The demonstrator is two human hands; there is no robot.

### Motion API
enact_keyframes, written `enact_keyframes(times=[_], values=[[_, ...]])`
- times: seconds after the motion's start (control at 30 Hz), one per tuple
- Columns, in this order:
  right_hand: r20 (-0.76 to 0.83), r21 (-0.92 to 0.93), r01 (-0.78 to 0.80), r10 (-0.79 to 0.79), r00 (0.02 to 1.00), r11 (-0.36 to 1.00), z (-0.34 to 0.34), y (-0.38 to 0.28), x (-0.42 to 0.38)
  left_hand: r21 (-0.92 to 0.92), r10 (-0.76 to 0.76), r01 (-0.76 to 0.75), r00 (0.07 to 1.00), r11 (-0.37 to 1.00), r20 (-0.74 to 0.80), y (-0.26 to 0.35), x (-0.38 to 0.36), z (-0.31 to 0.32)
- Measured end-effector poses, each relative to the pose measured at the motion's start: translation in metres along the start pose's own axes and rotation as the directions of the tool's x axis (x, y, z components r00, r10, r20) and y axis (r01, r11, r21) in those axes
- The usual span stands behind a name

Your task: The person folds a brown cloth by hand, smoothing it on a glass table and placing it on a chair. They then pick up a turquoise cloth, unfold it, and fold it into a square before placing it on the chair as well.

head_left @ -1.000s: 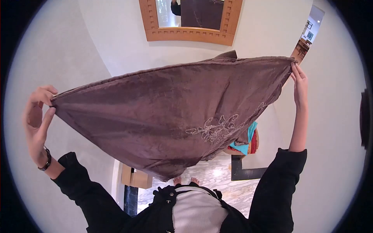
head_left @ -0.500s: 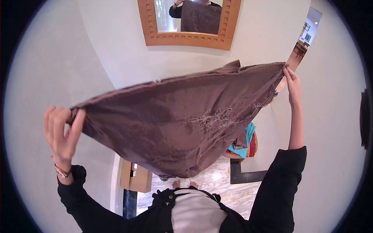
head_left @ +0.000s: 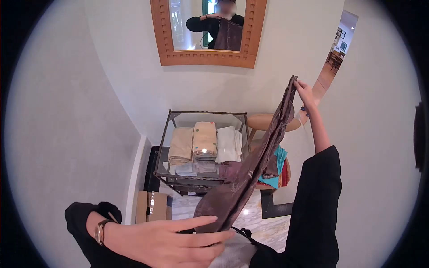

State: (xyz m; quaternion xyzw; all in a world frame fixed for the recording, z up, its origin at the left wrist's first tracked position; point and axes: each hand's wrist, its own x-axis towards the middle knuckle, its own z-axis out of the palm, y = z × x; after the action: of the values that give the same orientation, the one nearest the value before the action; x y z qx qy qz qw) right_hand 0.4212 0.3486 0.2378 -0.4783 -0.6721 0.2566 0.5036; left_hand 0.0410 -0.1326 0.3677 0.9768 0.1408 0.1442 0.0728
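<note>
A dark brown cloth (head_left: 250, 174) with pale embroidery hangs in a long, narrow, slanting fold. At its upper end my right hand (head_left: 305, 94) pinches the gathered edge, with the arm stretched out forward. My left hand (head_left: 174, 241) is close to my body at the cloth's lower end, back of the hand up. Its fingers are stretched and spread, the fingertips over or against the fabric. Whether the left thumb touches the cloth is hidden. The lowest part of the cloth disappears behind the left fingers.
Folded beige and white cloths (head_left: 204, 138) lie on a metal-framed glass table (head_left: 178, 119) by the wall. Turquoise and red fabrics (head_left: 279, 167) are piled on a seat at the right. A cardboard box (head_left: 159, 206) stands on the floor, lower left. A wood-framed mirror (head_left: 208, 59) hangs ahead.
My left hand has moved from the far left in toward my body, its pinch released. The cloth, spread wide before, now hangs narrow from my right hand, uncovering the glass table.
</note>
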Motion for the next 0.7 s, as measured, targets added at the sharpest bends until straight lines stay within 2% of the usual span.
enact_keyframes(times=[0.03,0.13,0.23,0.33,0.37,0.4,0.5,0.57,0.63,0.7], values=[[-0.003,-0.014,0.029,-0.029,1.000,0.999,0.003,-0.004,-0.004,-0.085,0.045,-0.037,0.995,0.996,0.086,-0.005,0.004,-0.001],[0.011,-0.001,0.053,-0.053,0.999,0.999,0.011,-0.009,-0.007,-0.277,0.052,-0.047,0.999,0.960,0.011,-0.014,0.011,0.006],[-0.032,0.032,0.061,-0.060,0.998,0.998,0.022,-0.011,-0.009,-0.083,0.120,-0.128,0.987,0.988,-0.103,-0.008,0.015,0.024],[-0.016,0.083,0.052,-0.050,0.999,0.995,0.031,-0.020,-0.011,0.164,0.255,-0.233,0.959,0.959,-0.126,0.004,0.023,0.041],[0.000,0.103,0.045,-0.045,0.999,0.994,0.034,-0.023,-0.012,0.233,0.251,-0.220,0.961,0.947,-0.113,0.009,0.026,0.043],[0.017,0.055,0.040,-0.041,0.999,0.998,0.036,-0.030,-0.014,0.301,0.246,-0.207,0.964,0.931,-0.099,0.016,0.030,0.041],[0.031,-0.045,0.063,-0.061,0.998,0.997,0.050,-0.052,-0.021,0.336,0.292,-0.222,0.940,0.915,-0.174,0.011,0.040,0.046],[0.081,-0.078,0.048,-0.042,0.996,0.996,0.057,-0.066,-0.029,0.327,0.277,-0.210,0.945,0.921,-0.174,0.002,0.043,0.047],[0.105,-0.110,0.061,-0.049,0.993,0.992,0.068,-0.087,-0.041,0.338,0.191,-0.151,0.978,0.929,-0.088,-0.010,0.042,0.043],[0.137,-0.117,0.085,-0.069,0.988,0.990,0.075,-0.112,-0.056,0.326,-0.012,0.027,0.999,0.945,-0.049,-0.028,0.045,0.035]])
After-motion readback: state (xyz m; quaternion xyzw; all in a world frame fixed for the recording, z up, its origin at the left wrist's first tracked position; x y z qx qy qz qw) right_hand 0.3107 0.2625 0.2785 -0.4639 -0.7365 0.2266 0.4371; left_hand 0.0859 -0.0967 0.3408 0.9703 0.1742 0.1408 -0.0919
